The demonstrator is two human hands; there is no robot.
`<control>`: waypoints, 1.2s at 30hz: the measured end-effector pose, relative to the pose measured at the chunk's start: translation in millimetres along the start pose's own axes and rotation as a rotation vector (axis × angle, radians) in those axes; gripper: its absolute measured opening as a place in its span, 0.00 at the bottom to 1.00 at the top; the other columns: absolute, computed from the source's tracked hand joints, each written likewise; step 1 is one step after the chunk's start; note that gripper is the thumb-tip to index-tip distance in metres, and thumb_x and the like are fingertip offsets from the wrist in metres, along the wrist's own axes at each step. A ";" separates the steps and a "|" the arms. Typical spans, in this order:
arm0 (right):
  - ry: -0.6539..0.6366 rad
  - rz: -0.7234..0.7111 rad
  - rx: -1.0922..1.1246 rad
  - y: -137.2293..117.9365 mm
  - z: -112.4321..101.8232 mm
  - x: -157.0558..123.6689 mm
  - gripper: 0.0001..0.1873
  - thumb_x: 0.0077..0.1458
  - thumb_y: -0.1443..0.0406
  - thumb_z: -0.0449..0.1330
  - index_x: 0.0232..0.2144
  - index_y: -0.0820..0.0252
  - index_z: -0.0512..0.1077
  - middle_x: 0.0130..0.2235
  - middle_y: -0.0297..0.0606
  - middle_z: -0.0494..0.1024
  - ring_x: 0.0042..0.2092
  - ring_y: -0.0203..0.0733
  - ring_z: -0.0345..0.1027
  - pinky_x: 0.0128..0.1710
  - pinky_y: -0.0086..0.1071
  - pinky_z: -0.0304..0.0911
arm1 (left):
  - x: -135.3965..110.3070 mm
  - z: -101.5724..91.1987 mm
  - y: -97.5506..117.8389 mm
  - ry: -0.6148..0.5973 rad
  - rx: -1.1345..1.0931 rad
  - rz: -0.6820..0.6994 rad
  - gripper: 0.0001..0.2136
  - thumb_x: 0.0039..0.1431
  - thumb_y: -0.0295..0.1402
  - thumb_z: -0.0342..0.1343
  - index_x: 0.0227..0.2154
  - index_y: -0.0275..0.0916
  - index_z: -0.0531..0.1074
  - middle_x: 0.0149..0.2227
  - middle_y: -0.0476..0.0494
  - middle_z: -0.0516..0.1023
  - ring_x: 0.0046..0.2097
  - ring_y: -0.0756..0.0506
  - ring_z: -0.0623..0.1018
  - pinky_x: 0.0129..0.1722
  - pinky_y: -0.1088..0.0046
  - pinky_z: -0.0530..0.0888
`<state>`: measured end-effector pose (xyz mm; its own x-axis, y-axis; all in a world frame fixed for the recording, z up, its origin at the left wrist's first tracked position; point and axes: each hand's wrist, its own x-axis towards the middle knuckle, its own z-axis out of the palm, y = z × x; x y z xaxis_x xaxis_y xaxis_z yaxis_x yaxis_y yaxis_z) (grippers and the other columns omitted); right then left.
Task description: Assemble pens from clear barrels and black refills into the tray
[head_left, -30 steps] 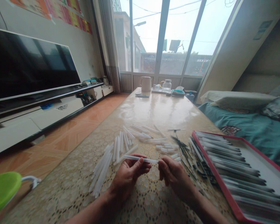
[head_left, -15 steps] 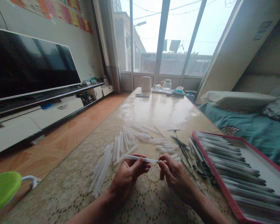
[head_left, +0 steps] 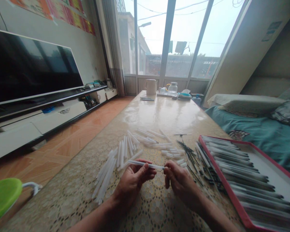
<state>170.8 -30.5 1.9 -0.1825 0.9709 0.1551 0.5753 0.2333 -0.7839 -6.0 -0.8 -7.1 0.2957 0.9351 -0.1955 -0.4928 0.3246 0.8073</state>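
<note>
A slim white pen barrel (head_left: 157,167) lies level between my two hands above the table. My left hand (head_left: 132,180) is closed round its left part, with the thumb on top. At the other end, my right hand (head_left: 178,175) pinches with thumb and forefinger; a small dark bit shows there, mostly hidden by the fingers. Long white tubes (head_left: 105,177) lie beside my left hand. Beyond the hands are more loose white tubes (head_left: 140,138) and short white pieces (head_left: 172,152). Thin black pen refills (head_left: 188,151) are scattered past my right hand.
To the right, a red-rimmed tray (head_left: 228,190) holds a row of clear pens with dark ends (head_left: 251,174). A pitcher (head_left: 151,87) and a glass pot (head_left: 172,88) stand at the table's far end. A green stool (head_left: 4,196) is at lower left.
The fingers of my right hand have shifted very slightly at the barrel's end. My left hand and the barrel stay in place.
</note>
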 end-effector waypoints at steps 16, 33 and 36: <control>0.006 0.052 0.082 -2.3 1.5 1.0 0.17 0.61 0.55 0.42 0.27 0.58 0.61 0.18 0.29 0.70 0.21 0.33 0.62 0.24 0.25 0.54 | 1.9 -2.7 -2.6 -0.056 0.000 0.021 0.09 0.49 0.31 0.62 0.32 0.32 0.73 0.27 0.40 0.80 0.30 0.48 0.79 0.32 0.75 0.74; 0.067 -0.152 -0.192 15.4 7.1 5.5 0.12 0.60 0.63 0.45 0.33 0.59 0.67 0.26 0.34 0.72 0.28 0.36 0.66 0.28 0.26 0.58 | -9.6 8.6 1.4 -0.016 0.402 0.105 0.18 0.47 0.34 0.61 0.41 0.35 0.67 0.31 0.42 0.76 0.30 0.44 0.78 0.31 0.67 0.75; 0.161 -0.077 -0.147 16.1 4.5 5.9 0.12 0.59 0.62 0.45 0.29 0.59 0.65 0.24 0.32 0.70 0.26 0.35 0.65 0.27 0.26 0.57 | -28.0 20.6 18.6 -0.030 0.636 0.077 0.18 0.48 0.32 0.59 0.44 0.36 0.67 0.35 0.40 0.74 0.28 0.44 0.78 0.24 0.70 0.74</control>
<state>175.4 -21.2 -12.6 -0.1075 0.9432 0.3143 0.6764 0.3011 -0.6722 -6.6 -23.9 24.9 0.3063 0.9449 -0.1157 0.0659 0.1002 0.9928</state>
